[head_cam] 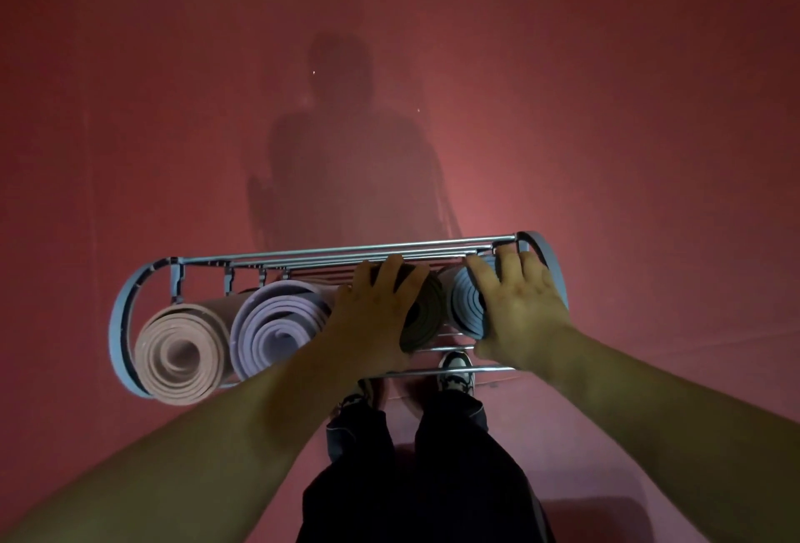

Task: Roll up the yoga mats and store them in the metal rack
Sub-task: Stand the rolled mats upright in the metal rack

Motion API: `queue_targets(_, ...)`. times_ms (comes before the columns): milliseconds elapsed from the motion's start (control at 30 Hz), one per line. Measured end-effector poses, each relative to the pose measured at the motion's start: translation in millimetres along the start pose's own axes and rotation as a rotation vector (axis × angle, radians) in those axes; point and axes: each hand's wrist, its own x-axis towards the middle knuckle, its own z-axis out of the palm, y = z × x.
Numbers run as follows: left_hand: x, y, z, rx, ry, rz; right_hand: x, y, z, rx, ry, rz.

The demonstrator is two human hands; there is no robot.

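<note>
Four rolled mats lie side by side in the rack [346, 249], which sits against the red wall [606, 109] right in front of the person. Each roll seems to run lengthways from the person toward the wall, so what faces them is the spiral end. From their left these are a peach mat [182, 352], a lilac mat [277, 326], a dark mat [426, 313] and a blue mat [465, 304].

Both arms are stretched straight ahead. The left hand [376, 308] lies spread over the near end of the dark mat, fingers fairly straight and splayed, pressing and not gripping. The right hand [515, 308] rests the same way on the end of the blue mat, with its fingertips up by the rack's rear bars. Neither hand has its fingers curled round anything.

Each hand is square behind its own roll, in line with the long axis, so I'd guess the coming move is a straight push away from the body to seat the two rolls deeper. The peach mat's end juts past the front rail, on the left hand's side. One shoe [456, 369] shows through the bars below.
</note>
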Motion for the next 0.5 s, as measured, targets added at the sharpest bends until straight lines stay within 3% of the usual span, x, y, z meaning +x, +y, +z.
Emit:
queue_targets(233,-4.7,-11.7,21.9,-0.042,0.081,0.01,-2.8,-9.2,7.6,-0.01,-0.089,-0.042)
queue_targets(367,-9.7,-14.8,15.8,-0.027,0.02,0.021,-1.6,-10.8,4.0,-0.025,-0.099,-0.055)
queue_targets(500,-35.5,-33.7,10.2,0.036,0.153,-0.047,-11.9,-13.9,-2.0,-0.049,-0.093,-0.027)
